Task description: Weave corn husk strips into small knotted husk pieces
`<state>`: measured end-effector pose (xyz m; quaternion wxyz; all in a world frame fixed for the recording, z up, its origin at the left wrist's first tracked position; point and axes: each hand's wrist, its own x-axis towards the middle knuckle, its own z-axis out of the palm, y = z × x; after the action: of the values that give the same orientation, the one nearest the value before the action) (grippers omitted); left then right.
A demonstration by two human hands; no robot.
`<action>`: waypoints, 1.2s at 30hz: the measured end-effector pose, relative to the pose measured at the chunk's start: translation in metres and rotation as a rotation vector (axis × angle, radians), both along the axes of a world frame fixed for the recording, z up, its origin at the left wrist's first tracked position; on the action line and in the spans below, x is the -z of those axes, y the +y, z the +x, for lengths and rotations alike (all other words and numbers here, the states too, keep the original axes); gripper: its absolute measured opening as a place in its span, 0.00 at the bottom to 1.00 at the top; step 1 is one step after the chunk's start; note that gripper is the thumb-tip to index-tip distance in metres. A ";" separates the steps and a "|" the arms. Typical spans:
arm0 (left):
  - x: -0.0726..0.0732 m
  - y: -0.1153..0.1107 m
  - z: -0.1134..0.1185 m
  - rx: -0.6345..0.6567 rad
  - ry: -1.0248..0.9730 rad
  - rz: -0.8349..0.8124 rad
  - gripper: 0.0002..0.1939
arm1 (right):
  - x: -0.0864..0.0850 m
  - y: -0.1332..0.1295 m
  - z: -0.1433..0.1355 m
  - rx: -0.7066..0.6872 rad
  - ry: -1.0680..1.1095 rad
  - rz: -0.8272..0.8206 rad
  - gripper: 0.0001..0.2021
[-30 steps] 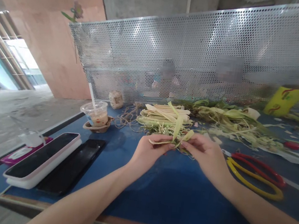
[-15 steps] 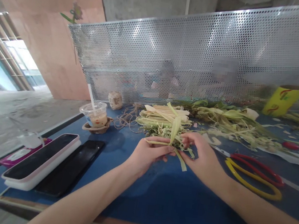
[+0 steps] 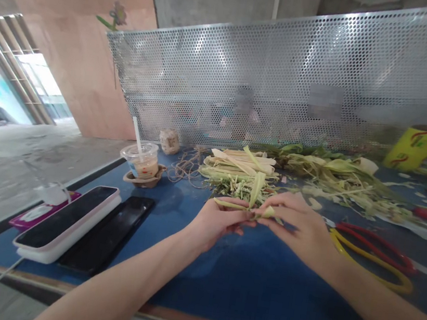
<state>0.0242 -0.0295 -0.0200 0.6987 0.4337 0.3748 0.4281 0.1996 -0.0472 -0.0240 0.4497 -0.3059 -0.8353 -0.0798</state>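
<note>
Pale green strips of corn husk (image 3: pixel 257 189) cross between my two hands above the blue table (image 3: pixel 197 284). My left hand (image 3: pixel 218 221) is closed, pinching the strips where they meet; one strip stands upright and another lies along the index finger. My right hand (image 3: pixel 297 223) is closed on a strip's end, folding it over to the right of the crossing. Just beyond my hands lie a stack of flattened husks (image 3: pixel 232 165) and a heap of short green-and-white stems (image 3: pixel 233 186), partly hidden by my fingers.
Scissors (image 3: pixel 375 249) with red and yellow handles lie at right. A husk pile (image 3: pixel 325 172) and yellow roll (image 3: pixel 415 147) stand behind. On the left are an iced drink cup (image 3: pixel 141 160), twine (image 3: pixel 187 167), a black phone (image 3: pixel 109 233) and a pink-edged phone (image 3: pixel 67 219). A perforated metal screen (image 3: pixel 218 66) rises behind.
My right hand has turned and closed over a husk strip; the end that hung down toward me is now bent up to the right. My left hand keeps its pinch. The view shifted slightly.
</note>
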 end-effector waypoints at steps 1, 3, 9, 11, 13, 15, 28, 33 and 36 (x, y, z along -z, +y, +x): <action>0.000 -0.001 0.001 0.009 0.021 0.038 0.12 | 0.001 0.000 -0.001 0.026 0.055 -0.067 0.02; 0.000 -0.003 0.002 0.032 0.080 0.105 0.13 | 0.003 -0.001 -0.004 0.072 0.125 -0.193 0.03; 0.000 -0.008 0.003 0.122 0.214 0.278 0.09 | 0.010 -0.001 -0.006 0.084 0.178 -0.232 0.03; 0.000 -0.009 0.004 0.166 0.227 0.313 0.08 | 0.010 0.000 -0.006 0.096 0.182 -0.188 0.03; 0.001 -0.009 0.004 0.189 0.233 0.324 0.08 | 0.011 0.002 -0.006 0.127 0.205 -0.185 0.01; 0.001 -0.008 0.004 0.194 0.226 0.319 0.09 | 0.012 0.005 -0.006 0.134 0.249 -0.254 0.02; -0.004 -0.013 0.005 0.237 0.126 0.231 0.12 | 0.009 -0.005 -0.011 0.044 0.466 -0.480 0.17; -0.002 -0.013 0.006 0.182 0.096 0.111 0.10 | 0.012 -0.009 -0.007 0.170 0.165 -0.054 0.17; -0.002 -0.010 0.005 0.152 0.094 0.065 0.10 | 0.009 -0.011 -0.005 0.141 0.049 0.012 0.14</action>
<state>0.0291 -0.0393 -0.0180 0.6963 0.5028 0.3592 0.3650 0.1946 -0.0579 -0.0332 0.4651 -0.3632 -0.8000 -0.1088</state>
